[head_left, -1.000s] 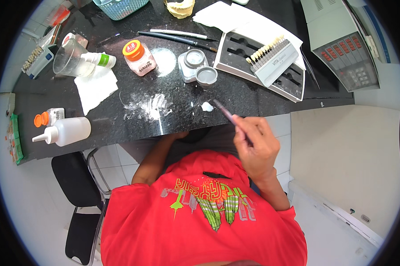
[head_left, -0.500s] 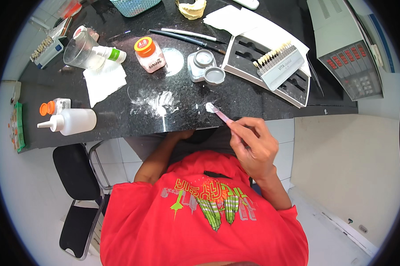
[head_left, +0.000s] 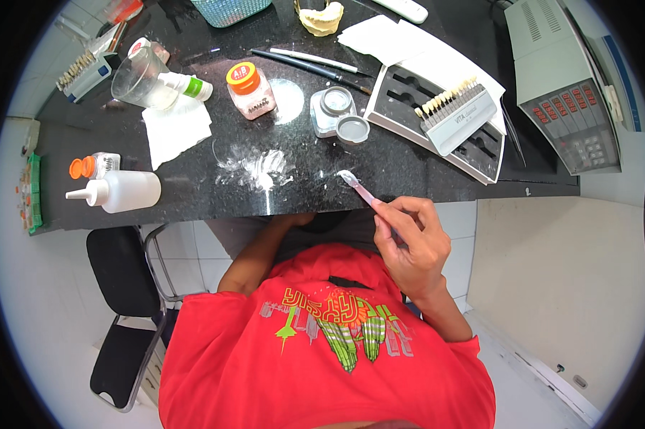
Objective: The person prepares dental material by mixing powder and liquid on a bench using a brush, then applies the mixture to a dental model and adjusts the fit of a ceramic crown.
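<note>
Between the thumb and fingers of my right hand is a slim pink spatula. White material coats its tip, which is just over the black worktop near the front edge. To the left, loose white powder is smeared across the stone. Beyond the spatula stands a small open clear jar, its grey lid flipped toward me. An orange-capped jar of pinkish contents is left of it. My left hand rests low at the worktop's edge, its fingers hidden.
A shade guide lies on an open tray at the right, beside a grey machine. Brushes and a dental cast lie farther back. At left are a white squeeze bottle, a tissue and a clear cup.
My view has shifted slightly, so the worktop things appear a little right and lower. The spatula's tip has turned a little, its white load looking thinner. My left hand stays at the edge.
</note>
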Tool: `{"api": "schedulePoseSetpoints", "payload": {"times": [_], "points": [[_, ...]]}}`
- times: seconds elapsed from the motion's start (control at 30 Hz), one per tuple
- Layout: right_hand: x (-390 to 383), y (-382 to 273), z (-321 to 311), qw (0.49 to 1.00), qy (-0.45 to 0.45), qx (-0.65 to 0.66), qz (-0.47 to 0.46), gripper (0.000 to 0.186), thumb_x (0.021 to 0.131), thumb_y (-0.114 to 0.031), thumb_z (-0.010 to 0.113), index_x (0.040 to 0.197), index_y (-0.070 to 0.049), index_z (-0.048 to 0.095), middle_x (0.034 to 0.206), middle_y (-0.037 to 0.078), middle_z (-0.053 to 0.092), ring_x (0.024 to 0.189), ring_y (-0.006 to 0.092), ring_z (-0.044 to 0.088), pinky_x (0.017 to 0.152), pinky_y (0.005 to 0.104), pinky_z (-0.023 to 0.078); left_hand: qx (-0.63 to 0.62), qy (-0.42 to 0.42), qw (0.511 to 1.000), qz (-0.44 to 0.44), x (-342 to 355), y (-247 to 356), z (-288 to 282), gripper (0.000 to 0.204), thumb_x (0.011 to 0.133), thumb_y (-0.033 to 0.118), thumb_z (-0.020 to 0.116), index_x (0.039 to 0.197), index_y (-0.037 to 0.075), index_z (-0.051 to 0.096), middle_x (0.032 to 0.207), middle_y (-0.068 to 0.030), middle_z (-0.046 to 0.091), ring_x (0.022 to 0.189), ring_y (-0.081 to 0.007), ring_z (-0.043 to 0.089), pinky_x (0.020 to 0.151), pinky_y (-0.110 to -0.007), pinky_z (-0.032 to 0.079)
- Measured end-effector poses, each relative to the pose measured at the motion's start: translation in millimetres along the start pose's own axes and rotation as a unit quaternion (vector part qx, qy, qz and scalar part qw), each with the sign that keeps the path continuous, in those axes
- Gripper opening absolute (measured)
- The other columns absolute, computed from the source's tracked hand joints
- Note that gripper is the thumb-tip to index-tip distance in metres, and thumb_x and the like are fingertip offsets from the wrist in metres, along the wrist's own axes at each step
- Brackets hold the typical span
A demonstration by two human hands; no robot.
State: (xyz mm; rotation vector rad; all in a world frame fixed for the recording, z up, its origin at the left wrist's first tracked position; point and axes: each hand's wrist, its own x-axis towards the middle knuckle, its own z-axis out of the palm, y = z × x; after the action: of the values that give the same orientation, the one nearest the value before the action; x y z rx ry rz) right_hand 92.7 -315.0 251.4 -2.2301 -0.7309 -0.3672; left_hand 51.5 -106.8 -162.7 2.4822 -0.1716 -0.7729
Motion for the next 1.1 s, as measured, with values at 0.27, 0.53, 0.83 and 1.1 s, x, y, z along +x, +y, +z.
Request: {"api": "schedulePoseSetpoints", "payload": {"times": [0.27,0.53,0.83,1.1], "points": [[0,5,-2,1.000,0.004,0.009,0.000,0.028,0.077,0.007,0.076,0.102,-0.006,0.076,0.090,0.004,0.064,0.057,0.0108,0.059,0.048,0.0271,0.045,-0.012,-0.003,1.000,-0.002,2,0,0,0.057,0.105,0.044,0.036,0.152,0.012,0.045,0.159,-0.0184,0.039,0.148,-0.0386,0.033,0.125,-0.050,0.022],[5,7,-6,0.999,0.011,0.043,0.023,0.023,0.082,0.005,0.074,0.102,-0.005,0.075,0.091,0.005,0.065,0.057,0.0105,0.060,0.049,0.0257,0.046,-0.040,-0.010,0.999,-0.002,4,-3,8,0.057,0.105,0.044,0.036,0.152,0.012,0.044,0.159,-0.0183,0.039,0.148,-0.0386,0.032,0.125,-0.049,0.021],[7,4,-8,0.999,0.001,0.014,0.033,0.023,0.081,0.002,0.076,0.102,-0.005,0.076,0.090,0.006,0.066,0.054,0.0093,0.057,0.048,0.0255,0.044,-0.106,-0.075,0.989,-0.063,-21,26,-45,0.053,0.106,0.039,0.042,0.148,0.008,0.047,0.156,-0.0203,0.042,0.144,-0.0389,0.039,0.120,-0.048,0.028],[14,-1,-22,0.999,-0.003,0.047,0.016,0.021,0.083,0.005,0.073,0.102,-0.004,0.077,0.088,0.009,0.068,0.064,0.0136,0.061,0.053,0.0260,0.046,-0.015,0.289,0.941,-0.173,-73,-56,-134,0.052,0.105,0.036,0.045,0.147,0.006,0.048,0.154,-0.0215,0.044,0.141,-0.0386,0.044,0.118,-0.048,0.031]]}}
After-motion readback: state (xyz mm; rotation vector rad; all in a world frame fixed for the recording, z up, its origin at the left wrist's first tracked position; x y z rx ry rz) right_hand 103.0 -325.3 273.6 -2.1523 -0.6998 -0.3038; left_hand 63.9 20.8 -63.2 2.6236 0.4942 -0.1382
